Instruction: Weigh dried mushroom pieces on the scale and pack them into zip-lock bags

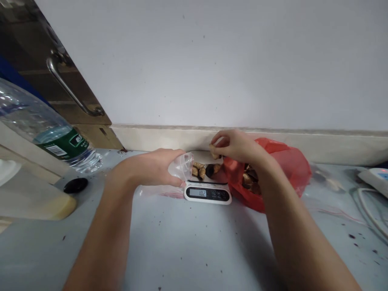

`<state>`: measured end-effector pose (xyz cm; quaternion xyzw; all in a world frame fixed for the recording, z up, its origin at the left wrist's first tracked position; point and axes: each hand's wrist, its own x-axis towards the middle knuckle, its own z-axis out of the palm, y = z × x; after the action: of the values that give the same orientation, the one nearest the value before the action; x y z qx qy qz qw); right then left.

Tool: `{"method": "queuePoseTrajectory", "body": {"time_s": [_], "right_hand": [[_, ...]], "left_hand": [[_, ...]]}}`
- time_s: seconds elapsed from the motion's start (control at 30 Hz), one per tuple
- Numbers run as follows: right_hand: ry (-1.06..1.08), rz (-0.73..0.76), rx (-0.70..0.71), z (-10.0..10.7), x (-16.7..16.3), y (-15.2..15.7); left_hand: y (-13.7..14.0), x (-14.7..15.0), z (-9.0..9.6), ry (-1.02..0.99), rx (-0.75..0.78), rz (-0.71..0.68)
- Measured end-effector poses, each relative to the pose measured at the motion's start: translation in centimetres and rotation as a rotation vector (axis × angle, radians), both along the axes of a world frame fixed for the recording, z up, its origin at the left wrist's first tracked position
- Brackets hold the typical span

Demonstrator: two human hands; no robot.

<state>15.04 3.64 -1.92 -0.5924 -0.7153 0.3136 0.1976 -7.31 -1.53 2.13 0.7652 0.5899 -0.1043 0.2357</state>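
My left hand (165, 165) is closed on a clear plastic zip bag (182, 166), beside the left edge of a small digital scale (189, 199). The scale's display appears to read 102. Several brown dried pieces (199, 170) and a darker piece (212, 170) lie at the scale, behind its display. Above them my right hand (232, 145) pinches one pale brown dried piece (214, 152) between thumb and fingers. Under my right forearm stands an open red plastic bag (273, 161) with more brown pieces (250, 179) inside.
To the left are a large water bottle (57, 137), a whitish container (33, 198) and a black round object (75, 185). A white device (374, 178) with a cable (366, 206) lies at the right. The wall (212, 81) rises behind the grey table (182, 250), which has dark crumbs.
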Motion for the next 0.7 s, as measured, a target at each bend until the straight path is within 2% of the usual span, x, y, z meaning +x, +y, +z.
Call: {"method": "queuePoseTrajectory", "body": {"time_s": [0.13,0.23,0.57,0.7], "right_hand": [[0.091,-0.083,0.064,2.4,1.7,-1.4],[0.122,-0.086,0.068,3.4,3.1,-2.2],[0.078,-0.031,0.054,3.3,6.2,-2.3],[-0.005,-0.003,-0.030,3.3,7.0,-2.4]], "left_hand": [[0.1,0.1,0.0,0.009,-0.011,0.014],[0.1,0.2,0.0,0.013,-0.012,0.001],[0.3,0.4,0.0,0.004,-0.043,-0.026],[0.2,0.5,0.1,0.025,-0.047,-0.019]]}}
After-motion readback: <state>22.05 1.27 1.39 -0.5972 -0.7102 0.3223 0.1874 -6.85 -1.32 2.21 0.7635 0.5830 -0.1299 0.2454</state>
